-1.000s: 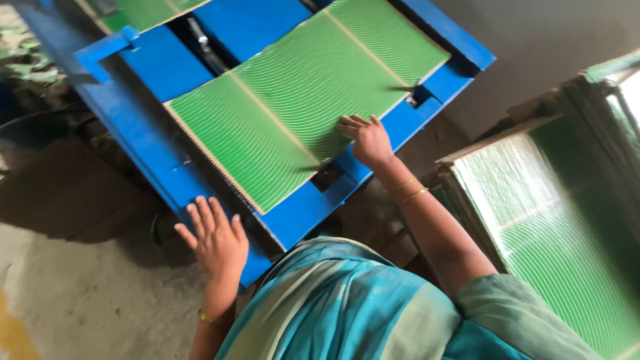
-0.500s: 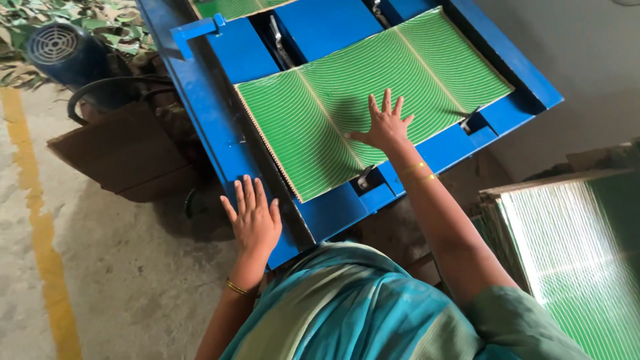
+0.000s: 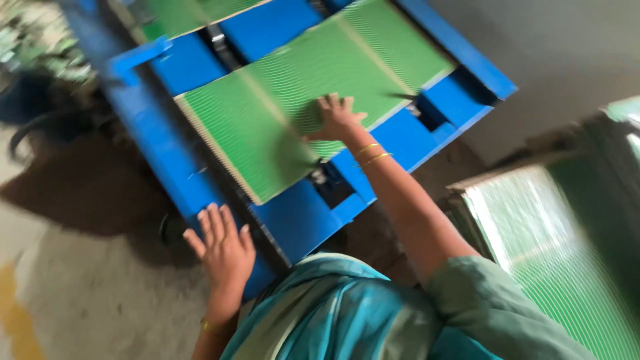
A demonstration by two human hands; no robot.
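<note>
A large green ribbed sheet (image 3: 267,113) lies flat on a blue metal machine table (image 3: 280,220). My right hand (image 3: 337,118) rests palm-down on the sheet near its front edge, fingers spread, two thin bangles on the wrist. My left hand (image 3: 223,247) is raised open with fingers apart, holding nothing, just off the near left edge of the blue table. A second green sheet (image 3: 180,15) lies further back on the machine.
A stack of green ribbed sheets (image 3: 567,260) stands on edge at the right. Dark shadow and concrete floor (image 3: 87,293) lie to the left, with a yellow floor line (image 3: 17,320). A grey wall (image 3: 567,53) is behind the machine.
My right hand has slid further onto the green sheet. The view has swung and blurred; my left hand stays raised and open near the table's edge.
</note>
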